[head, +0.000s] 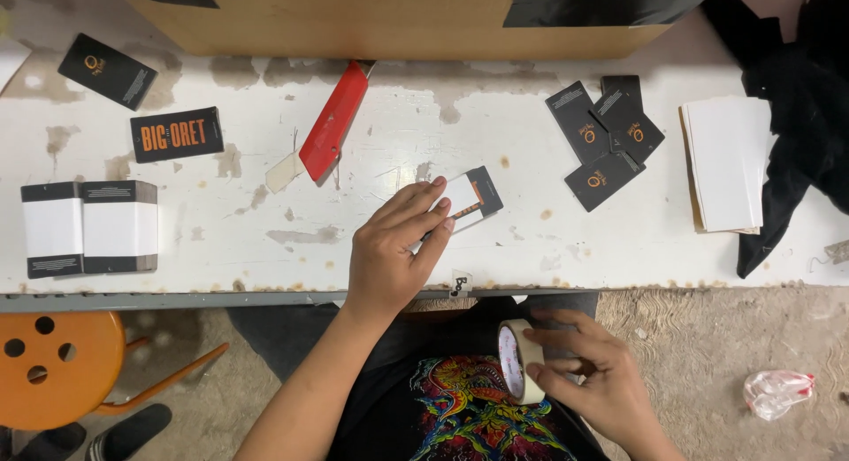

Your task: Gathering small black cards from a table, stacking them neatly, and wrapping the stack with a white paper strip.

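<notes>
Big brown cardboard box (389, 19) with black tape sits along the far edge of the white worn table (531, 257). Black cloth (796, 116) heaped at the right end, next to a stack of white sheets (725, 165). Orange stool (53, 368) on the floor at lower left, below the table edge. Two black-and-white wrapped packs (88, 228) stand side by side at the table's left. Red box cutter (333, 120) lies near the box, blade end pointing away. Loose pile of small black cards (606, 138) right of centre; two more black cards (141, 103) far left. Crumpled plastic bag (776, 393) on the floor, right.

Left hand (393, 249) lies flat, fingers pressing down on a small black-and-white pack (473, 195) at table centre. Right hand (588, 381), below the table edge over the lap, grips a roll of clear tape (520, 362), fingers curled around its rim.
</notes>
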